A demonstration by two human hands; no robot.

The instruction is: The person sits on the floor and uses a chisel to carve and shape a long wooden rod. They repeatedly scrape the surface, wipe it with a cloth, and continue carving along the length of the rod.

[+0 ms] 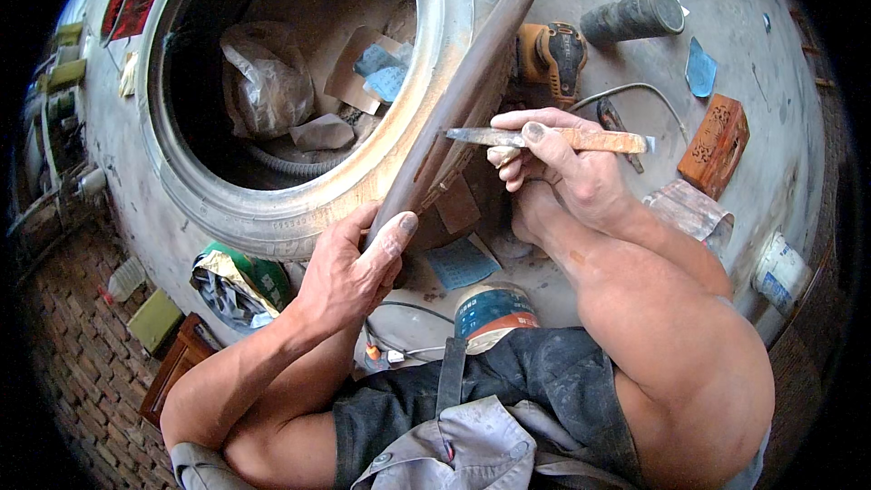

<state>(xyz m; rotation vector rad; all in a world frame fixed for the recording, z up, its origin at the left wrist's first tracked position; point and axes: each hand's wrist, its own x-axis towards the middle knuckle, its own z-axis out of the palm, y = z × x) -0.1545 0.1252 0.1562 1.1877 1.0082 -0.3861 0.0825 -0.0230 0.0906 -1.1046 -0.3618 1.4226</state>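
Note:
A long brown wooden piece (458, 95) with a rounded edge leans across the tyre's rim, slanting from upper right to lower left. My left hand (367, 259) is closed around its lower end, thumb on top. In my right hand (567, 163) is a knife (590, 140) with a pale, worn wooden handle and a narrow pointed blade. The blade points left, and its tip is at the wood's surface; I cannot tell whether it touches. My right forearm lies along my raised leg. The wooden piece's underside is mostly hidden.
A large tyre (272, 209) holds a plastic bag and paper scraps. Right of the wood lie an orange-and-black power sander (553, 59), a dark cylinder (632, 20), a carved wooden block (715, 145) and blue sandpaper (700, 68). A tub (495, 313) stands near my lap.

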